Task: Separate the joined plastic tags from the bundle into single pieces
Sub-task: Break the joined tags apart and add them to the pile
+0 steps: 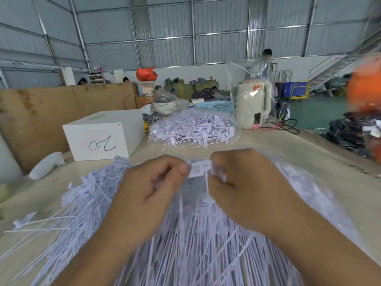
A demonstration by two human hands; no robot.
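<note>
Both hands are raised over the desk, close together, and each grip pinches one end of the same small strip of joined tags. The left hand holds its left end between thumb and curled fingers, and the right hand holds its right end in the same way. A thin tail hangs down from the strip between the two grips. Under and around both hands lies a big loose heap of white tags, blurred. Beyond the hands a clear bag full of tags lies on the desk. To the left of it stands a white box, and behind the bag, to the right, a kettle.
</note>
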